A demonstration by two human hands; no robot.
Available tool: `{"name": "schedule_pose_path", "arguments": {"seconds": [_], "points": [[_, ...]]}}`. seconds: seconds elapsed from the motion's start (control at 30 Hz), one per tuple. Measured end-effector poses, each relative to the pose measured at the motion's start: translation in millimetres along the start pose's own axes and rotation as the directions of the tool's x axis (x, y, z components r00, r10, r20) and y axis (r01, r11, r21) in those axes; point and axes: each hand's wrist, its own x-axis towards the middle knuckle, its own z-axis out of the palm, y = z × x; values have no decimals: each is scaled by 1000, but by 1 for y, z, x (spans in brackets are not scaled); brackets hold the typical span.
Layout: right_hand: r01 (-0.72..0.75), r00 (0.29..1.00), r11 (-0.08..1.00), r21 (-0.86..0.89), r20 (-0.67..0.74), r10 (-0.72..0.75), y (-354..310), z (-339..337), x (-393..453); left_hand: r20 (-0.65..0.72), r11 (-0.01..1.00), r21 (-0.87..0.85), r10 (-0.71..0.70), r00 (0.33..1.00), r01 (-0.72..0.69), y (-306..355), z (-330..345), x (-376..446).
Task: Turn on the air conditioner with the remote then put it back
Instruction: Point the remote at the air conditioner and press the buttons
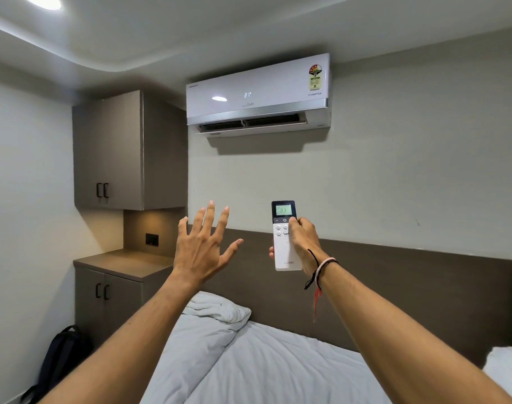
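Observation:
The white air conditioner (257, 94) hangs high on the far wall; its front shows 21 and its bottom flap stands open. My right hand (303, 240) holds the white remote (284, 252) upright, pointed at the unit, with the thumb by the power button. The remote's screen is lit and reads 21. My left hand (203, 246) is raised to the left of the remote, fingers spread, holding nothing.
A bed with a white duvet (249, 360) and pillow (219, 307) lies below my arms against a dark headboard (394, 287). A grey wall cabinet (126, 150) and a low counter cabinet (117, 263) fill the left corner. A black backpack (62, 357) leans on the floor there.

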Motion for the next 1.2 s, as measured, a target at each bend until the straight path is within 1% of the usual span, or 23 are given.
{"name": "schedule_pose_path", "arguments": {"seconds": [0.13, 0.23, 0.43, 0.63, 0.8, 0.9, 0.97, 1.07, 1.2], "points": [[-9, 999, 997, 73, 42, 6, 0, -4, -3, -3, 1000, 1, 1, 1000, -1, 1, -1, -1], [39, 998, 999, 5, 49, -40, 4, -7, -5, -4, 1000, -4, 0, 1000, 0, 1, -1, -1], [85, 996, 994, -64, -7, -85, 10, -11, -2, 7, 1000, 0, 5, 1000, -5, 6, 2, -4], [72, 997, 997, -31, 6, -72, 14, -17, -5, 6, 1000, -11, 7, 1000, -7, 13, 3, -7], [77, 996, 995, -56, -35, -79, 18, -26, -7, 16, 999, -33, 18, 1000, -17, 24, 9, -8], [65, 995, 996, -66, -72, -69, 25, -38, -8, 21, 998, -60, 31, 999, -29, 38, 13, -7], [55, 991, 993, -105, -118, -67, 34, -51, -8, 22, 994, -98, 43, 999, -41, 53, 16, -7], [45, 979, 982, -184, -186, -79, 53, -78, -13, 15, 983, -165, 79, 997, -76, 86, 27, -12], [-10, 962, 961, -277, -264, -66, 96, -124, -23, 29, 962, -243, 139, 990, -128, 147, 54, -33]]}}
